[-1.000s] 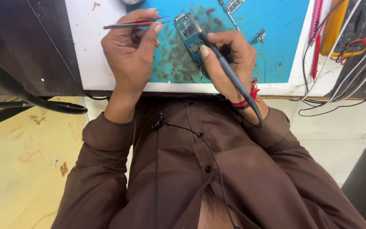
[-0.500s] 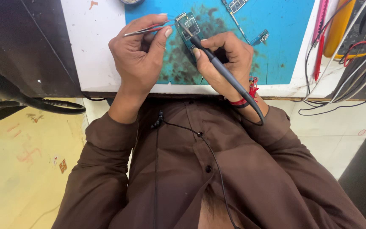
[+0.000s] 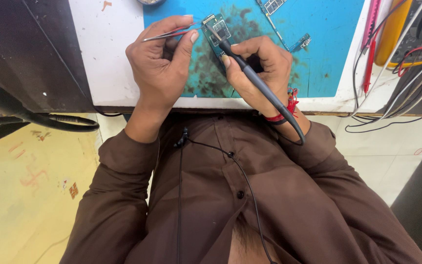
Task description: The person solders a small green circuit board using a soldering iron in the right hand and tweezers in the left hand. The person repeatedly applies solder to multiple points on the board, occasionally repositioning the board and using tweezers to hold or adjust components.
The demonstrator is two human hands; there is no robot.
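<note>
My left hand (image 3: 159,63) pinches thin metal tweezers (image 3: 164,35) whose tips reach the small green circuit board (image 3: 217,29) on the blue work mat (image 3: 328,54). My right hand (image 3: 262,68) grips a dark soldering iron (image 3: 250,73) like a pen, its tip touching the same board. The iron's cord runs back over my right wrist, which wears a red thread band (image 3: 282,111).
Two more small circuit boards (image 3: 274,6) (image 3: 301,43) lie further up the mat. The mat rests on a white bench top (image 3: 103,54). Red and yellow tools (image 3: 389,29) and loose wires (image 3: 396,88) crowd the right side. A black cable (image 3: 59,120) hangs at left above the floor.
The tweezers swung from pointing across the bench to meeting the board. The iron tip shifted slightly on the board. The view moved a little closer.
</note>
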